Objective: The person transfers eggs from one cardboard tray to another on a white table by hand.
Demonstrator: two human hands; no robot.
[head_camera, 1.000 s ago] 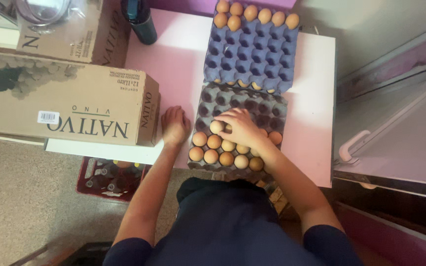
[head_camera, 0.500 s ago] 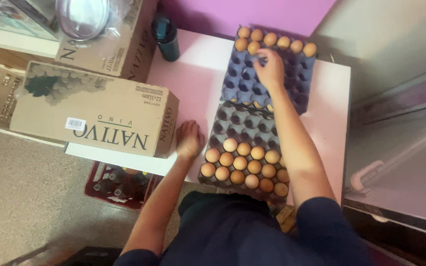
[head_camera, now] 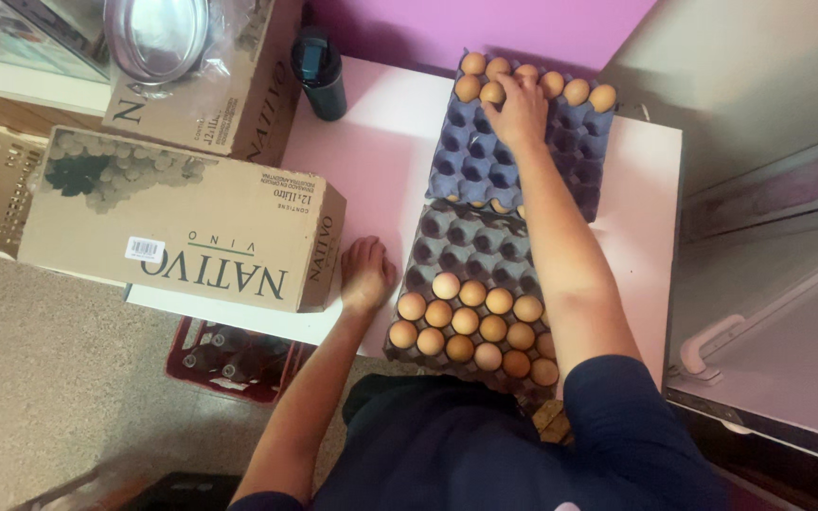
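Note:
My right hand (head_camera: 521, 106) reaches to the far blue egg tray (head_camera: 485, 170) and closes over brown eggs (head_camera: 473, 87) in its back row. Several eggs fill only that far row. My left hand (head_camera: 365, 276) rests flat on the white table (head_camera: 381, 161), beside the left edge of the near grey egg tray (head_camera: 471, 241). Several brown eggs (head_camera: 471, 322) fill the near rows of the grey tray; its far cells hold none.
A long cardboard box (head_camera: 182, 222) lies at the table's left edge, a second box (head_camera: 229, 85) with a metal bowl (head_camera: 158, 33) behind it. A dark bottle (head_camera: 319, 71) stands near the pink wall. A red crate (head_camera: 234, 355) sits under the table. A grey appliance (head_camera: 769, 312) is on the right.
My right hand left the eggs in the near grey tray and stretched to the back row of the blue tray. The left hand stayed on the table.

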